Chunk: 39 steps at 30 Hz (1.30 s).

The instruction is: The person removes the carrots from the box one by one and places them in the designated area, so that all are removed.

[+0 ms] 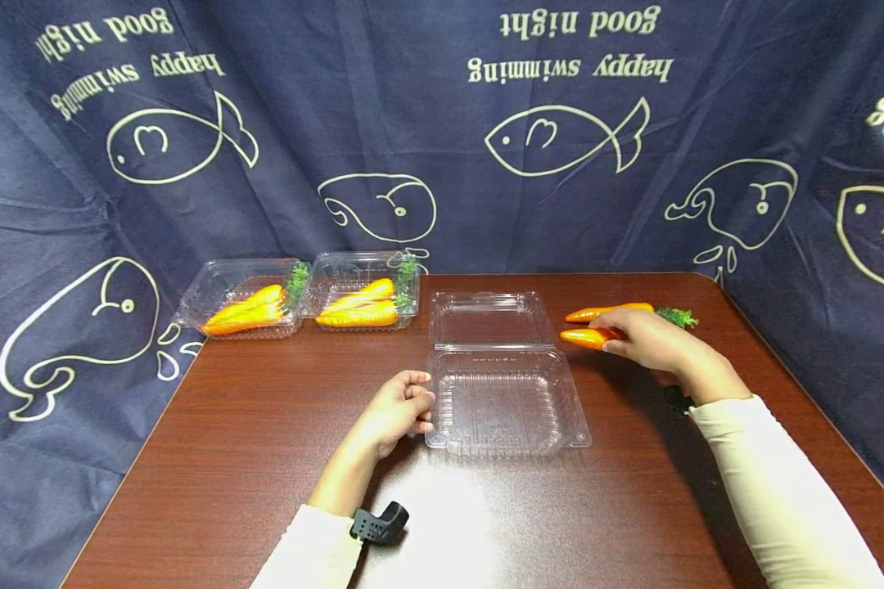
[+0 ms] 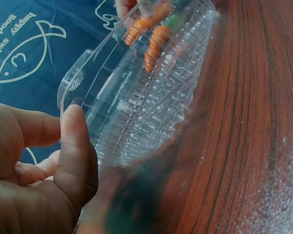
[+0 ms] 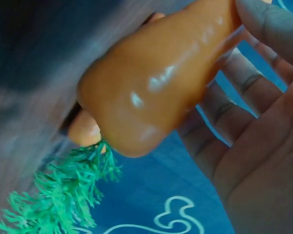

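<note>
Left hand: the left hand [image 1: 398, 409] pinches the left rim of the open box [image 1: 501, 401], thumb one side, fingers the other, probably to stop so light a shell sliding.
Left arm: it reaches forward over the counter [image 1: 287, 425], wrist turned so the thumb faces the box.
Lid: the lid [image 1: 489, 319] lies folded back toward the counter's far edge, which seems to leave the box's mouth free from above.
Right hand: the right hand [image 1: 651, 339] grips the nearer carrot [image 1: 593, 338] between thumb and fingers, tip pointing toward the box; a light hold looks enough.
Right arm: it slants in over the counter's right side, palm down.
Other carrot: the farther carrot [image 1: 597, 312] lies just beyond, toward the far right corner, within easy reach.
Filled boxes: two carrot-filled boxes [image 1: 199, 294] sit side by side near the far left corner, apparently parked out of the way.
</note>
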Motion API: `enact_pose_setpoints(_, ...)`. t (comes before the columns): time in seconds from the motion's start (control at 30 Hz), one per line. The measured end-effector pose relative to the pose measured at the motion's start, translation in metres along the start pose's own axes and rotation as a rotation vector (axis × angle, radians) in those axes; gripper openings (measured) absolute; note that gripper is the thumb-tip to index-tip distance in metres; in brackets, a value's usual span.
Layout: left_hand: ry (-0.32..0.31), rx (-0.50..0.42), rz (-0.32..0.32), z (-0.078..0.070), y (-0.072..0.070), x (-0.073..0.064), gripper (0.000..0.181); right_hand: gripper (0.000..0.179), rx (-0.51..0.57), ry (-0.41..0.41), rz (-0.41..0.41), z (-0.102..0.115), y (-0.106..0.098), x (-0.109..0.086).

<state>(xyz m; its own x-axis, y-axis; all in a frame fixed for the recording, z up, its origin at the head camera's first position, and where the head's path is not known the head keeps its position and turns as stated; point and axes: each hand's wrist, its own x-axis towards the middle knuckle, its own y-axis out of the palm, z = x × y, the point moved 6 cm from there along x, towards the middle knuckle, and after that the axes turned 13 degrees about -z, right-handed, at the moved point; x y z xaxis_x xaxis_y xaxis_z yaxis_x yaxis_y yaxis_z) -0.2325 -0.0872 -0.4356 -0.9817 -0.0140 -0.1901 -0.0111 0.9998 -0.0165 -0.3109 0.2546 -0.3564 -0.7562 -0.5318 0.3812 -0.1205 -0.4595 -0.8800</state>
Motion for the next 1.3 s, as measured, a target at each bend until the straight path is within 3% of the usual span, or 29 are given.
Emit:
enact_pose_setpoints(0.37,-0.051,-0.07,0.026,0.005,-0.001,0.003,0.039,0.027,-0.061,-0.019,-0.052,-0.026,0.008,-0.008)
enact_pose_setpoints(0.8,-0.069,-0.123,0.041,0.008,-0.001,0.005,0.04,0.03,-0.107,-0.017,-0.104,-0.044,0.017,-0.014)
enact_pose_setpoints(1.3,-0.056,-0.092,0.036,0.006,-0.002,0.003,0.04,0.034,-0.162,-0.005,-0.148,-0.055,0.023,-0.013)
